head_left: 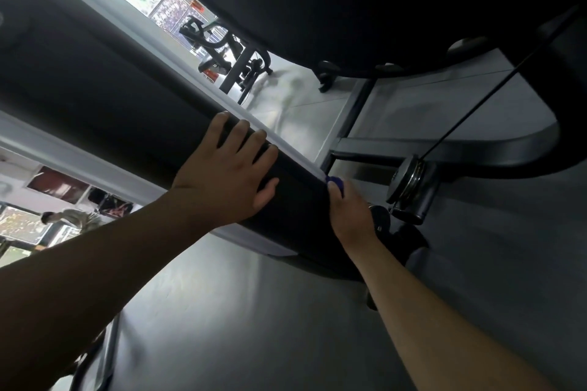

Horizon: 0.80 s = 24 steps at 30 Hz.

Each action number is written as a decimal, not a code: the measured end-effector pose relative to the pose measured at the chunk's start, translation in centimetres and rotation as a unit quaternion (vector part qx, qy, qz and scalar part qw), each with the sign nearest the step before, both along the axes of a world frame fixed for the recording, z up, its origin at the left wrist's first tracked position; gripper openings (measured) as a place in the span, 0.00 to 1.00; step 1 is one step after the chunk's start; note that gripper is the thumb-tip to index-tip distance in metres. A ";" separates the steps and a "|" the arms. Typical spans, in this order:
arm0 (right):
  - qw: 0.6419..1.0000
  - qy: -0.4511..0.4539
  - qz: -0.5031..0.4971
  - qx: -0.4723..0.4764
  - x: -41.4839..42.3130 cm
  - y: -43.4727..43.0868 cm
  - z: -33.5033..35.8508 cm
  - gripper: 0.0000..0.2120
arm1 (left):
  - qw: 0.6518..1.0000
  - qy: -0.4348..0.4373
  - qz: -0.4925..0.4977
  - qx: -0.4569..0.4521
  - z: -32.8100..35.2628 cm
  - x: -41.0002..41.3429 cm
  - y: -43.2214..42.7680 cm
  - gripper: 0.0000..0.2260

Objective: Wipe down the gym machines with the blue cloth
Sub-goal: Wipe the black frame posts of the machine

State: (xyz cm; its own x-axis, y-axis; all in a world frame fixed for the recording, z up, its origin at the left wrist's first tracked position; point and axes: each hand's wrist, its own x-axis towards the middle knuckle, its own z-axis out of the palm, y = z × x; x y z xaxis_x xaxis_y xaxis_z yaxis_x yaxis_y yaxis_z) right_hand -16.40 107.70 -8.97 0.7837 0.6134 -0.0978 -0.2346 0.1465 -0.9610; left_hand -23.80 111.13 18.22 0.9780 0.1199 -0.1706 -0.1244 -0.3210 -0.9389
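Left hand (222, 178): lies flat on the long black pad (127, 124), fingers straight and spread, holding nothing.
Right hand (352, 213): at the pad's far edge, thumb clamped on the blue cloth (336, 182); its fingers are hidden behind the pad.
Blue cloth: only a small bunched bit shows, against the pad's edge.
Nearby: a pulley (409, 178) with a cable (476, 105), just right of the right hand.
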 end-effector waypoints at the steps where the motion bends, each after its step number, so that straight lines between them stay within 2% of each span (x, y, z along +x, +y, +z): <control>1: 1.000 -0.018 -0.007 0.021 0.1 0.5 1.8 0.14 | 1.000 -0.002 -0.002 -0.001 0.0 0.1 -0.1 0.29; 4: 0.988 -0.110 -0.014 0.107 0.3 1.5 8.3 0.14 | 1.000 -0.003 0.006 -0.010 0.2 0.0 -0.6 0.29; 6: 0.981 -0.144 -0.013 0.132 0.4 1.4 9.9 0.14 | 1.000 -0.005 0.004 -0.016 0.4 -0.1 -0.6 0.28; 12: 0.998 -0.041 -0.016 0.037 -0.6 -0.8 5.0 0.11 | 0.998 -0.050 -0.029 -0.036 2.7 -0.7 -0.2 0.27; 14: 0.994 -0.088 -0.044 0.045 -0.8 -0.2 7.4 0.11 | 0.997 -0.061 -0.044 -0.025 3.4 -0.9 0.1 0.27; 16: 0.984 -0.139 -0.054 0.102 -1.1 0.5 10.7 0.12 | 0.997 -0.060 -0.053 -0.017 3.2 -0.9 0.1 0.27; 18: 0.975 -0.153 -0.054 0.154 -0.9 0.4 12.1 0.13 | 0.996 -0.068 -0.049 -0.013 2.8 -0.6 0.0 0.27; 19: 0.975 -0.145 -0.056 0.159 -0.9 0.3 11.6 0.13 | 0.997 -0.069 -0.043 -0.012 2.7 -0.5 0.0 0.28; 21: 0.988 -0.094 -0.061 0.107 -0.8 0.1 8.4 0.12 | 0.997 -0.064 -0.040 -0.013 2.9 -0.6 0.1 0.30; 24: 0.998 0.005 -0.063 0.005 -0.9 -0.5 5.0 0.20 | 0.998 -0.045 -0.045 -0.022 3.7 -1.0 0.4 0.35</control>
State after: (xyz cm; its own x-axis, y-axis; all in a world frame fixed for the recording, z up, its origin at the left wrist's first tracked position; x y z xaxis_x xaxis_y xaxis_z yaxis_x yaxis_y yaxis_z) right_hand -17.32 107.23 -3.95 0.8535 0.5113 -0.1009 -0.2240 0.1852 -0.9568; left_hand -24.82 111.52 21.90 0.9960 0.0260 -0.0856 -0.0709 -0.3535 -0.9327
